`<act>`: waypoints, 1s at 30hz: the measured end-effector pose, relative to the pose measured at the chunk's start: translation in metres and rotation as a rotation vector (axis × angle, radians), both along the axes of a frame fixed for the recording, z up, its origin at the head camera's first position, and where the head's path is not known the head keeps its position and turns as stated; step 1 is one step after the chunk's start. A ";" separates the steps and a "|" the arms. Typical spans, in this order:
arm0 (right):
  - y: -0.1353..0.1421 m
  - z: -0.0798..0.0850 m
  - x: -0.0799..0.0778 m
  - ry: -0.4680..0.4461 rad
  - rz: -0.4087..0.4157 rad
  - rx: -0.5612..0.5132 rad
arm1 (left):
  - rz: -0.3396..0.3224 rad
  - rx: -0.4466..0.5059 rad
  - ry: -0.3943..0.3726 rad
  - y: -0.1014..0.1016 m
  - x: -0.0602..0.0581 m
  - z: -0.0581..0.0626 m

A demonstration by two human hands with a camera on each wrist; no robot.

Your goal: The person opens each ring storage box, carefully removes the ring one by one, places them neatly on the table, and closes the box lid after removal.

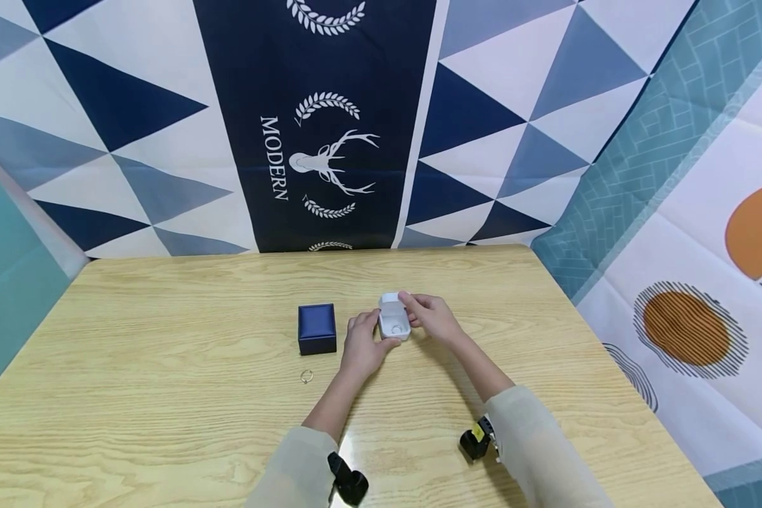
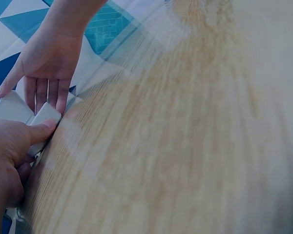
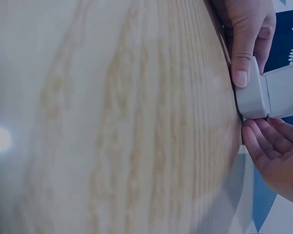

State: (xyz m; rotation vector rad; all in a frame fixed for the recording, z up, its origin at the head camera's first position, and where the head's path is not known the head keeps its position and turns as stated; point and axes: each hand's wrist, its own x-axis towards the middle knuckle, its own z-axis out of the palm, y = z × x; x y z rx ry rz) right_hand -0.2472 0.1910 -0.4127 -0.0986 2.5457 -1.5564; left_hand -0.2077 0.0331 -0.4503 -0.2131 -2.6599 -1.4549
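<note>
A small white ring box (image 1: 390,307) stands on the table with its lid raised, and a ring (image 1: 396,329) sits inside it. My left hand (image 1: 363,343) grips the box's lower part from the left, its thumb (image 2: 45,127) lying along the front. On the other side, my right hand (image 1: 437,319) has its thumb at the lid's edge. The right fingers (image 3: 271,141) are fairly straight beside the box. In the left wrist view the raised lid (image 2: 12,108) shows above the base.
A dark blue box (image 1: 317,322) stands shut to the left of the hands. A gold-coloured ring (image 1: 305,382) lies on the wooden table (image 1: 165,367) in front of it. Patterned cloths (image 1: 482,106) hang behind and to the right of the table.
</note>
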 end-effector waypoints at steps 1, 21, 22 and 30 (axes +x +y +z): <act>0.000 0.000 0.000 0.001 -0.002 -0.001 | 0.000 -0.002 0.000 0.000 0.000 0.000; 0.012 0.001 0.008 0.124 -0.040 0.078 | 0.009 -0.001 0.011 0.001 -0.002 -0.003; 0.012 0.000 0.007 0.131 -0.042 0.087 | 0.009 -0.001 0.010 0.001 -0.002 -0.003; 0.009 0.000 0.007 0.198 -0.020 0.168 | 0.011 -0.003 0.017 0.001 -0.001 -0.001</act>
